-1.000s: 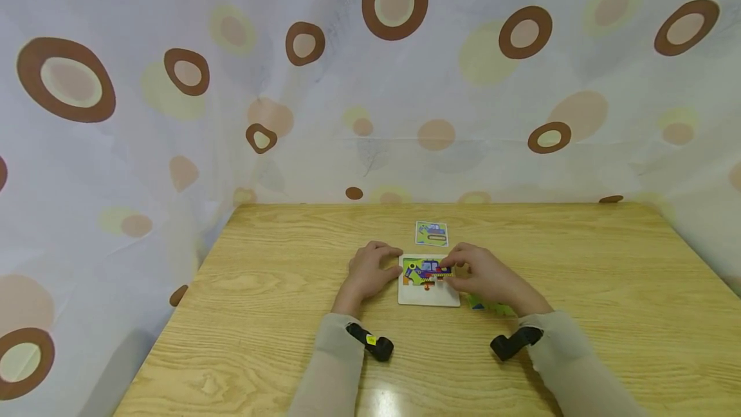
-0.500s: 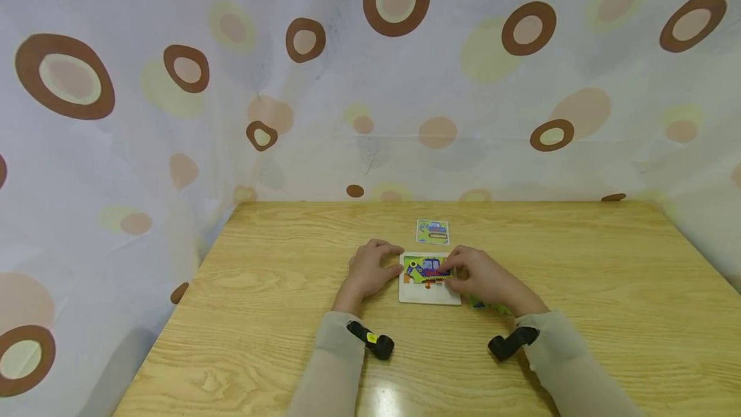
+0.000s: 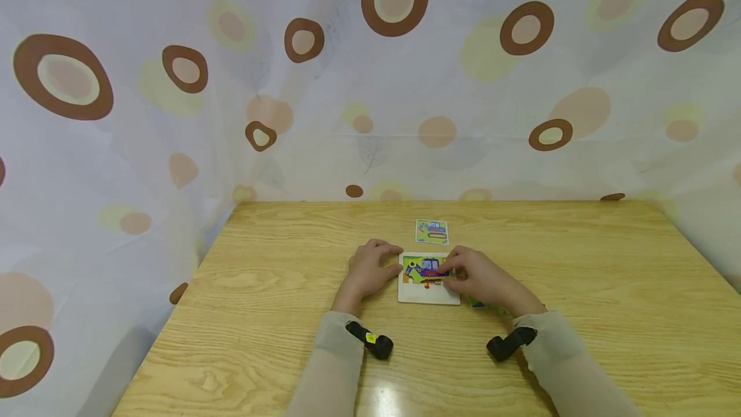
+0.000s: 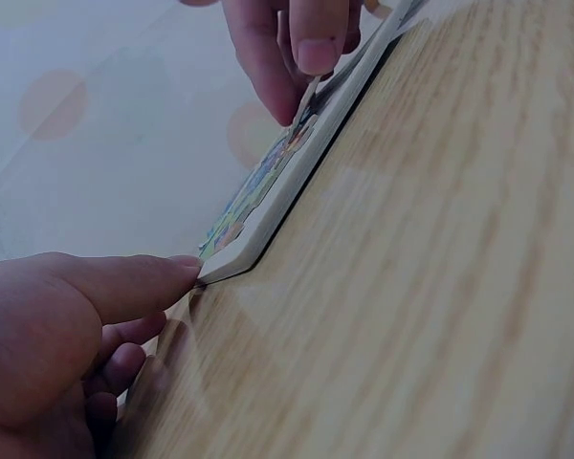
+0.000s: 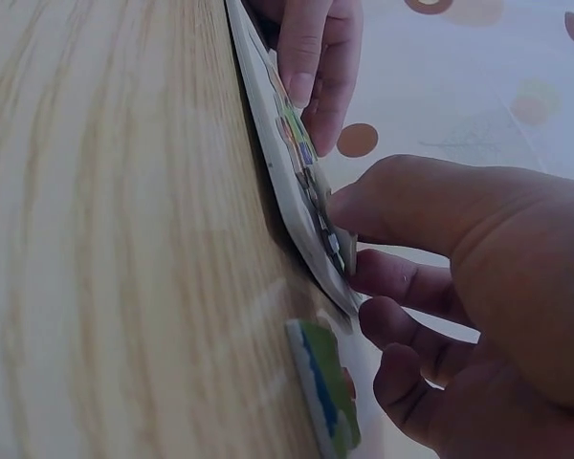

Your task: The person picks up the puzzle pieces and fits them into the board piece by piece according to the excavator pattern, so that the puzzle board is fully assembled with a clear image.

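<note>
A shallow white-framed puzzle board [image 3: 428, 296] lies on the table with a purple and green digger picture filling its upper part; its lower part shows bare white. My left hand [image 3: 370, 270] is at the left side, the thumb touching the frame's edge and the index finger reaching the upper left corner. Over the right part of the picture, my right hand [image 3: 480, 275] pinches a puzzle piece [image 5: 344, 244] between thumb and index finger. That piece stands tilted against the board in the right wrist view, and my fingers cover most of it in the head view.
Just beyond the board lies a square picture card [image 3: 431, 231] with a similar digger. Loose green and blue puzzle pieces [image 5: 330, 392] lie right of the board, partly under my right wrist. A patterned cloth [image 3: 370, 82] hangs behind the wooden table [image 3: 278, 275].
My right hand has shifted slightly left over the board with the puzzle piece, which lies lower against the picture. My left hand stays at the board's left edge.
</note>
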{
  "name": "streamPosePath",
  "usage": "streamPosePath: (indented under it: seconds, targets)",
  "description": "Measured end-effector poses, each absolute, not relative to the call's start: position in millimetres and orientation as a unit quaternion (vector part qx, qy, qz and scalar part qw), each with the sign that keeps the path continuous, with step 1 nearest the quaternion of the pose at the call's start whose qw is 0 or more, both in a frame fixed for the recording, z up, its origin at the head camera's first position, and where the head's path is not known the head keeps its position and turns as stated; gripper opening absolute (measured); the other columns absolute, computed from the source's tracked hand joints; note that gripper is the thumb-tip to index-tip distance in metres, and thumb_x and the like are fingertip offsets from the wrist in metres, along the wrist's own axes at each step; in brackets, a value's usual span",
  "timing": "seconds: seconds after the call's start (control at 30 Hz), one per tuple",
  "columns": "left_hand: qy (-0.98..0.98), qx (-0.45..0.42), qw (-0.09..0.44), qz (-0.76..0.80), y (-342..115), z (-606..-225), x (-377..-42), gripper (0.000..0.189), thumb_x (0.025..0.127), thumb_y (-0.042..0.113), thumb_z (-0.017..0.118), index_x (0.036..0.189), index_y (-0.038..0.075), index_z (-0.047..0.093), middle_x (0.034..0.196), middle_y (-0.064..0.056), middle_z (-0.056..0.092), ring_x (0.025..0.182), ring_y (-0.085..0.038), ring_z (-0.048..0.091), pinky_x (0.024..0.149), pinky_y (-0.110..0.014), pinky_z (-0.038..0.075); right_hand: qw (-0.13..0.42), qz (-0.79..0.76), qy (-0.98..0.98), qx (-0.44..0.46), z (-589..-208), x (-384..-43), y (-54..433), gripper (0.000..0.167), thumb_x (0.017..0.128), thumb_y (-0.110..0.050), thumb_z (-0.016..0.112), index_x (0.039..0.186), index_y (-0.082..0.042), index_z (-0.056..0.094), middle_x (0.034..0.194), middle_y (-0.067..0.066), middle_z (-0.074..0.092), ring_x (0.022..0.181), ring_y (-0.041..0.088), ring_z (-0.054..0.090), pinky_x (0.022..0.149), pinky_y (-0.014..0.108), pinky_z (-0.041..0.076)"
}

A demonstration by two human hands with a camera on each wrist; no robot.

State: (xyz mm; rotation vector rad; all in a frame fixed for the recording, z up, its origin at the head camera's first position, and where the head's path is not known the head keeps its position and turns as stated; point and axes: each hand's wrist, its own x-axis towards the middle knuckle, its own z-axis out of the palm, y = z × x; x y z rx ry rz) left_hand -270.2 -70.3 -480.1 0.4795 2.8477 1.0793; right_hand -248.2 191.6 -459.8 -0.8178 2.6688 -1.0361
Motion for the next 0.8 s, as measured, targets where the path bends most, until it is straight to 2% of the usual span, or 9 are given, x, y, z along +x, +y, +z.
streamPosePath:
  seconds: [0.8]
  targets:
    - [0.921,0.158,0.03,0.355,-70.9,-481.2,-270.1,0.034,0.095,0.029,0.067,0.129,0.024,0.067,0.135,-0.003,0.053,0.128,-0.03,0.043,0.101,-0.053,0.03,0.064,-0.342,0.893,-0.285,-457.6,-246.0,190.6,0.02,0.093,-0.007,0.067,0.112,-0.005,0.075,0.101,0.003,0.056,0.076,0.014,0.048,0.064,0.027,0.043]
